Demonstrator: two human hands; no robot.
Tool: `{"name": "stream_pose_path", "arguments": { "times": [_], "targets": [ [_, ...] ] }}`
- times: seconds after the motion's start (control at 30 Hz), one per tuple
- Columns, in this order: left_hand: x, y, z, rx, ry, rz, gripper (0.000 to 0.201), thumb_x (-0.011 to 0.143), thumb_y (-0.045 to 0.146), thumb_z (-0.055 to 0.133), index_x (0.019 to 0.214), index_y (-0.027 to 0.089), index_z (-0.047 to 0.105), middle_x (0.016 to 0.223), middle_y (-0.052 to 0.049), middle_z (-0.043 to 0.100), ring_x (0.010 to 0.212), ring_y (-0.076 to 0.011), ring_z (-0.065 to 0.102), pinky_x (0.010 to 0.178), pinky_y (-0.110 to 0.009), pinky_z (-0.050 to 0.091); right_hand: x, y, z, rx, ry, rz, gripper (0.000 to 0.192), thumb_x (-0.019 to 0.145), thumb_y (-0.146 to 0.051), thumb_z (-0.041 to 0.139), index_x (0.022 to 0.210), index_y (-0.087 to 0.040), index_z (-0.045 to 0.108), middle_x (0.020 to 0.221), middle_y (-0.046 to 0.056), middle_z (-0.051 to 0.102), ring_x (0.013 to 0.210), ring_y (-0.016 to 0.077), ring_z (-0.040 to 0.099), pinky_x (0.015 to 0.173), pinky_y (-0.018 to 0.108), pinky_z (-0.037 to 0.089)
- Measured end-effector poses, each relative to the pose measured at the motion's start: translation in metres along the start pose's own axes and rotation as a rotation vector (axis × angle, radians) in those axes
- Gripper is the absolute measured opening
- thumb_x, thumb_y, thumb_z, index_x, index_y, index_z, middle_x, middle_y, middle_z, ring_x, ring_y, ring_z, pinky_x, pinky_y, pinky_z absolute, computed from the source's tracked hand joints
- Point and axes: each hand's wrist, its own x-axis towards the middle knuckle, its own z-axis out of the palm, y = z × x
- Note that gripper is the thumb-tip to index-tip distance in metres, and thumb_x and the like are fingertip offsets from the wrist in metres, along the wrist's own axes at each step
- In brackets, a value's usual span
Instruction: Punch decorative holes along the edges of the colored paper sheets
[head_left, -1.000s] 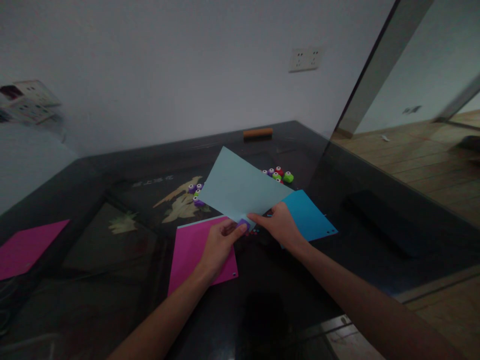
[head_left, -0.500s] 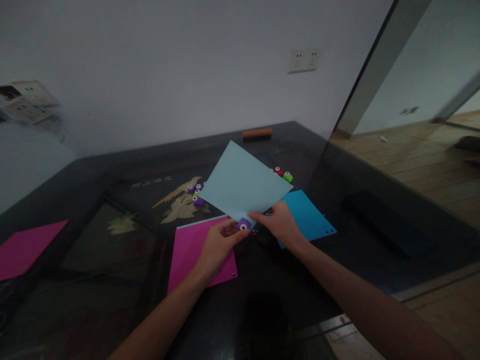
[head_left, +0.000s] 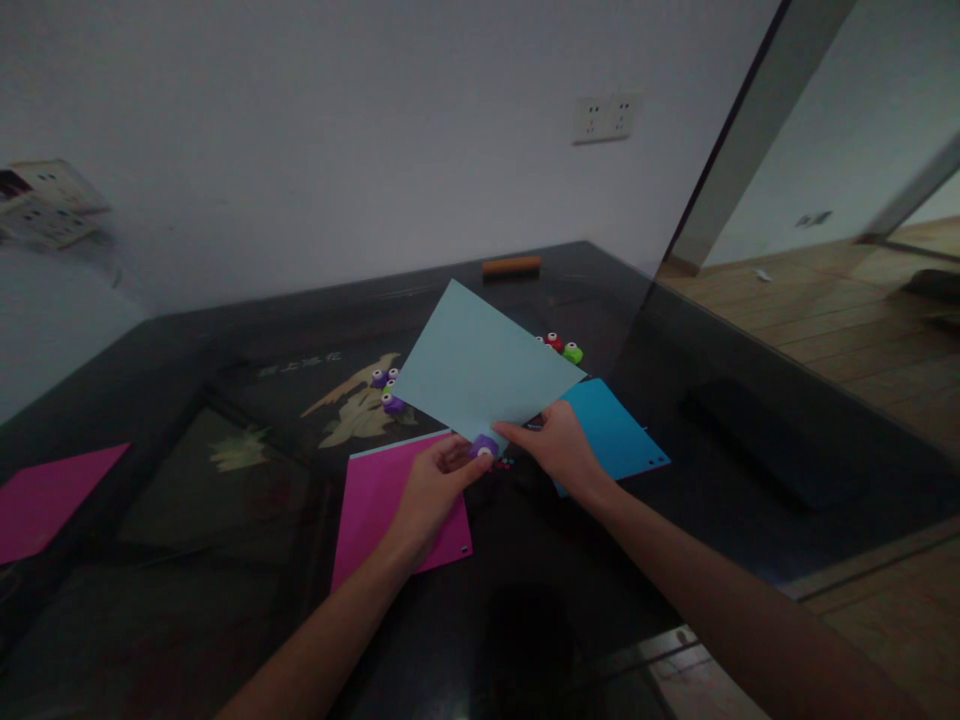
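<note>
My left hand [head_left: 431, 488] pinches purple punch [head_left: 484, 447] on pale blue sheet [head_left: 480, 365] corner; right hand [head_left: 559, 447] grips sheet edge. Punched magenta sheet [head_left: 390, 505] at seven o'clock; bright blue sheet [head_left: 611, 430] at three; this corner seemingly unpunched.

Both my forearms extend forward, converging. My left hand [head_left: 431, 487] is pinched shut, thumb against fingertips. My right hand [head_left: 556, 447] is closed likewise, fingers pointing left toward it.

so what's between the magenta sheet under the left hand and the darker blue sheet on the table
In the head view, both hands meet there: the left hand holds a small purple punch on the pale blue sheet's corner, which the right hand grips.
</note>
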Motion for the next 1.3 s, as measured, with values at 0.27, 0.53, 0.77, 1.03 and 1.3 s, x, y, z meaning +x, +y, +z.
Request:
{"name": "stream_pose_path", "arguments": {
  "times": [0.27,0.53,0.77,1.03,1.3],
  "targets": [
    [0.004,-0.011,-0.002,-0.136,-0.045,-0.059,0.031,0.064,0.028,0.076,0.089,0.014,0.063,0.098,-0.01,0.071,0.095,-0.0242,0.064,0.092,-0.037,0.042,0.0,-0.001,0.001,-0.006,-0.023,0.01,0.016,0.064,-0.027,0.069,0.068,-0.013,0.062,0.071,0.006,0.069,0.064,0.0181,0.062,0.058,0.03,0.048],
    [0.007,-0.017,-0.003,-0.246,-0.138,-0.066,0.035,0.065,0.027,0.076,0.096,0.015,0.066,0.101,-0.009,0.071,0.095,-0.0231,0.064,0.094,-0.037,0.042,-0.003,-0.003,0.001,0.043,-0.062,0.034,0.015,0.065,-0.026,0.07,0.068,-0.013,0.063,0.072,0.007,0.07,0.065,0.0183,0.063,0.058,0.029,0.048],
    [0.007,-0.017,-0.003,-0.272,-0.143,-0.08,0.04,0.063,0.026,0.077,0.098,0.011,0.064,0.099,-0.01,0.07,0.091,-0.0214,0.064,0.091,-0.035,0.044,-0.003,-0.002,0.001,0.053,-0.062,0.022,0.015,0.065,-0.026,0.07,0.071,-0.013,0.064,0.076,0.008,0.07,0.068,0.0194,0.064,0.061,0.03,0.049],
    [0.006,-0.014,-0.002,-0.288,-0.142,-0.107,0.034,0.062,0.027,0.078,0.092,0.014,0.067,0.094,-0.009,0.072,0.088,-0.0206,0.065,0.088,-0.033,0.045,-0.003,-0.003,0.001,0.04,-0.058,0.03,0.014,0.065,-0.025,0.07,0.068,-0.014,0.063,0.073,0.007,0.07,0.065,0.0183,0.064,0.061,0.031,0.05],
    [0.005,-0.011,0.0,-0.356,-0.127,-0.145,0.036,0.056,0.023,0.082,0.087,0.012,0.068,0.086,-0.007,0.072,0.079,-0.0159,0.064,0.083,-0.028,0.046,-0.002,0.002,0.002,0.087,-0.054,0.025,0.018,0.064,-0.026,0.071,0.074,-0.014,0.064,0.076,0.007,0.07,0.069,0.02,0.064,0.065,0.034,0.051]
  ]
}}
